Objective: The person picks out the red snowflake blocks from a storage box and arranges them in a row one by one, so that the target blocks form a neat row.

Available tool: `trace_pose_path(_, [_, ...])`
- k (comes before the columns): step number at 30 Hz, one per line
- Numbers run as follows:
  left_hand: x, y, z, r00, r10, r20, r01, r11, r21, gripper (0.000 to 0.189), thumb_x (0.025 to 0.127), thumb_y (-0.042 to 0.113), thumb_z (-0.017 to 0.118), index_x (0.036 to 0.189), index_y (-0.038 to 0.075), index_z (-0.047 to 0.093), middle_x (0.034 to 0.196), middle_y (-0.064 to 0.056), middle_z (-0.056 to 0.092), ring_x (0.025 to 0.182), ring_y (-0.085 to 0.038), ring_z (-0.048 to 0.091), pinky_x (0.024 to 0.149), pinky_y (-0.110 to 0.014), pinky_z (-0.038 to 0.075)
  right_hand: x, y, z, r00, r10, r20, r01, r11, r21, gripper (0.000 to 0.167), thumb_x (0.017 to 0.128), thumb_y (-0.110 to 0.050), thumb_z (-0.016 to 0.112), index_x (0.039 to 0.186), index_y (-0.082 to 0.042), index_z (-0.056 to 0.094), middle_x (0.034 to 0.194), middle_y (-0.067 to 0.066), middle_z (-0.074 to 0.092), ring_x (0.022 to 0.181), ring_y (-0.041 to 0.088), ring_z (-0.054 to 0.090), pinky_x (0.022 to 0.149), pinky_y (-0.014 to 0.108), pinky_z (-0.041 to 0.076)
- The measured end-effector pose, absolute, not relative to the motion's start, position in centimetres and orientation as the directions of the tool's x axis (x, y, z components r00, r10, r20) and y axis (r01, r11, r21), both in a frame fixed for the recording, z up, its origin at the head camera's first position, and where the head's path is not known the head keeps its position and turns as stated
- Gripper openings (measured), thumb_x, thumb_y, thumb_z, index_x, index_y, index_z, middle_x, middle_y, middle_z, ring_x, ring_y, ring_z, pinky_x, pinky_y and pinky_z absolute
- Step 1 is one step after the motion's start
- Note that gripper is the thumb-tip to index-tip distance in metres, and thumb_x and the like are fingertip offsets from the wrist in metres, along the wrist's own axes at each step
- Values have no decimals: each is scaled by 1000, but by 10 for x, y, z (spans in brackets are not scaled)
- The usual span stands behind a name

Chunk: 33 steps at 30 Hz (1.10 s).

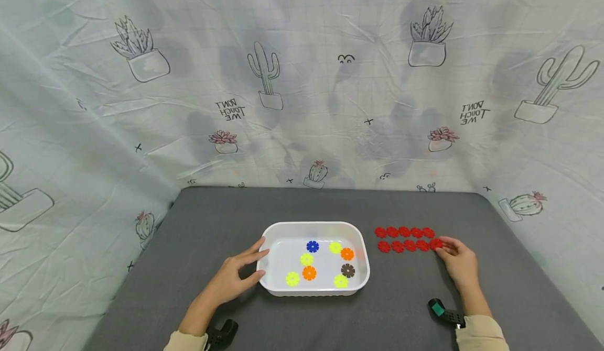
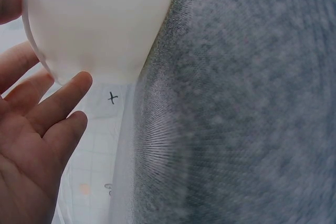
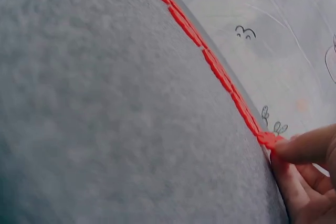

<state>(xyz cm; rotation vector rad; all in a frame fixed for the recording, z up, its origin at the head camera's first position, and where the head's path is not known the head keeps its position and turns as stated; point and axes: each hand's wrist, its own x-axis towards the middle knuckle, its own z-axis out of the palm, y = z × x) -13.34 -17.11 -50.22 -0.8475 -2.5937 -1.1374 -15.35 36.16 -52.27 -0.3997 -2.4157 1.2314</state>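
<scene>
My right hand [image 1: 460, 264] pinches a red notched plastic disc [image 1: 435, 243] between thumb and fingertips, at the right end of the nearer of two rows. The farther row of red discs [image 1: 404, 232] lies just behind it. In the right wrist view the pinched disc [image 3: 269, 139] is tilted, beside the row lying flat on the cloth. My left hand [image 1: 231, 277] holds the left rim of a white plastic tray [image 1: 311, 292], fingers spread. The left wrist view shows fingertips over the rim and others by the tray's outer wall [image 2: 100, 30].
Inside the tray lie loose notched discs: a blue one [image 1: 312, 246], a brown one [image 1: 347, 271], two orange and several yellow. Grey cloth [image 1: 401, 309] covers the table. A printed curtain [image 1: 311, 105] hangs behind its far edge. A dark strap device [image 1: 443, 313] is at the right wrist.
</scene>
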Motion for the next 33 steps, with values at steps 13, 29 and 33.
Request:
trace_pose_path(13, [-131, -172, -500, -819, 425, 385, 572, 549, 610, 45, 86, 19, 69, 128, 7, 60, 147, -8, 43, 130, -30, 46, 97, -52, 45, -153, 354, -518, -851, 479, 215, 156, 621, -768, 36, 87, -8, 64, 120, 5, 60, 116, 27, 62, 69, -27, 33, 60, 0, 33])
trace_pose_path(29, [-135, -176, -496, -803, 451, 389, 590, 514, 622, 49, 89, 22, 66, 134, 7, 54, 151, -13, 35, 134, -33, 39, 102, -48, 42, -136, 342, -492, -906, 422, 35, 123, 342, -932, 52, 96, -28, 55, 137, 3, 46, 91, -37, 49, 83, -23, 45, 72, 3, 40])
trace_pose_path(33, [-135, -184, -485, -843, 389, 373, 538, 584, 607, 54, 91, 25, 63, 141, 12, 47, 154, -16, 28, 135, -39, 36, 99, -61, 37, -133, 334, -481, -938, 338, 71, 112, 492, -863, 57, 97, -39, 49, 141, -2, 43, 123, -7, 59, 105, -2, 53, 85, 17, 42])
